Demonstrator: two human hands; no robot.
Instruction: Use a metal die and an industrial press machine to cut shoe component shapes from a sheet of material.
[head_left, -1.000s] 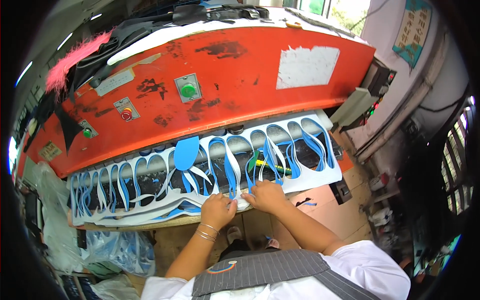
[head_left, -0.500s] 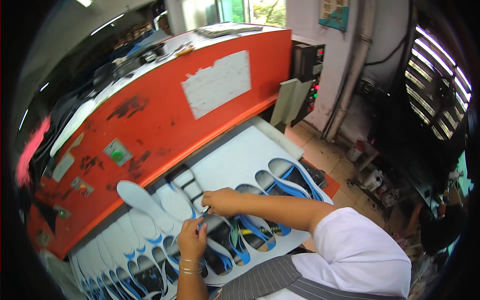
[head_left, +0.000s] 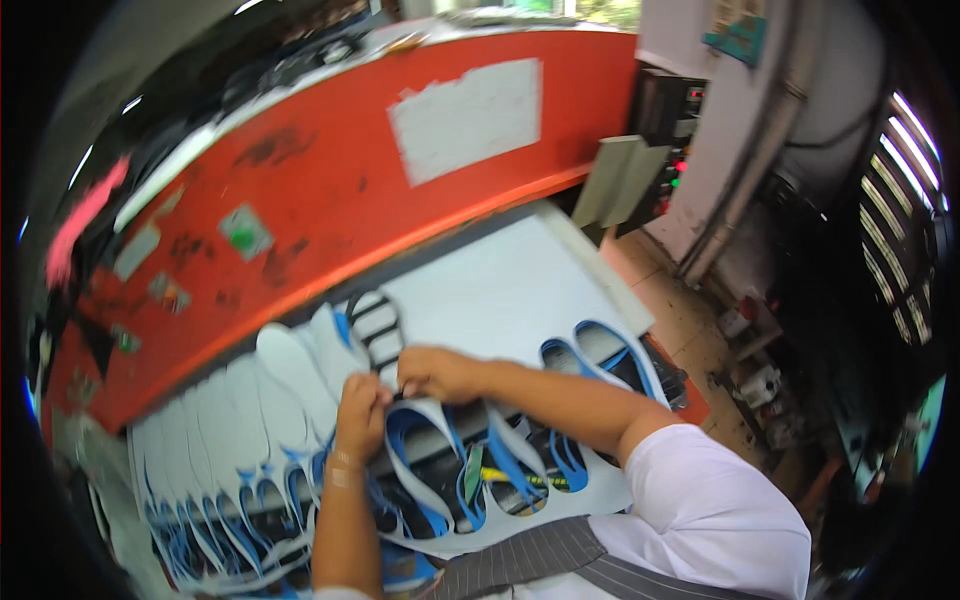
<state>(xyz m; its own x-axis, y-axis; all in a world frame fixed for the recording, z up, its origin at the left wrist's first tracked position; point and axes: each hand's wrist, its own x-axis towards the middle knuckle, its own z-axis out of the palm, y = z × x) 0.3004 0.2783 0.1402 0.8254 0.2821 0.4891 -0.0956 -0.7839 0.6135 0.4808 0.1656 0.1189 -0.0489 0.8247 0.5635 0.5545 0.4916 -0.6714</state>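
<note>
Head view: black sole-shaped frame with crossbars (head_left: 376,332) lies on white sheeting (head_left: 500,290), long axis toward 11 to 12 o'clock from the hands; right hand (head_left: 437,374) at its near end, fingers together and clamped on it; left hand (head_left: 361,414) just beside at 8 o'clock, fingers curled in, can't tell if they actually grip, motion blur; plain sheeting runs off toward 1 to 2 o'clock; row of white sole shapes (head_left: 268,395) at 9 o'clock, close-packed; sole-shaped cutouts (head_left: 420,500) with blue edges toward 3 to 6 o'clock; yellow item (head_left: 492,474) inside them at 4 to 5 o'clock; red machine panel (head_left: 330,190) fills 10 to 1 o'clock beyond the sheeting; control box (head_left: 672,140) with lit lamps between 1 and 2 o'clock.
</note>
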